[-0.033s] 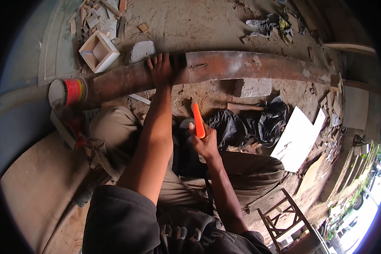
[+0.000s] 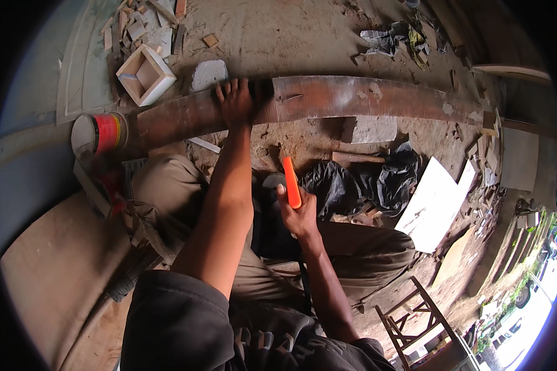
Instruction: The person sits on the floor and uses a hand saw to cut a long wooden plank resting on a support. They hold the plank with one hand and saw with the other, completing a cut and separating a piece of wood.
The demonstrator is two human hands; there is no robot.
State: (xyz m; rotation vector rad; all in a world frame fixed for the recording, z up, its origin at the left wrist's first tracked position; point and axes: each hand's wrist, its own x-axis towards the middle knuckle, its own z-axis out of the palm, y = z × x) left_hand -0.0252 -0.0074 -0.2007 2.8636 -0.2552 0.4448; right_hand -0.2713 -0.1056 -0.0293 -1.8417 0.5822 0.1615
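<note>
While the left hand (image 2: 235,105) presses palm down, fingers spread and gripping nothing, on the left half of a long reddish-brown plank (image 2: 334,96), the right hand (image 2: 300,213) has its grip closed around an orange-handled tool (image 2: 291,180), probably a saw. The plank stretches crosswise above the dirt floor (image 2: 278,37), its left end beside a red-and-white round container (image 2: 108,133). The tool's thin blade, seen edge-on, points toward the plank's near edge; contact is unclear. The step appears to be sawing; the next stroke calls for firm bracing and a straight blade.
</note>
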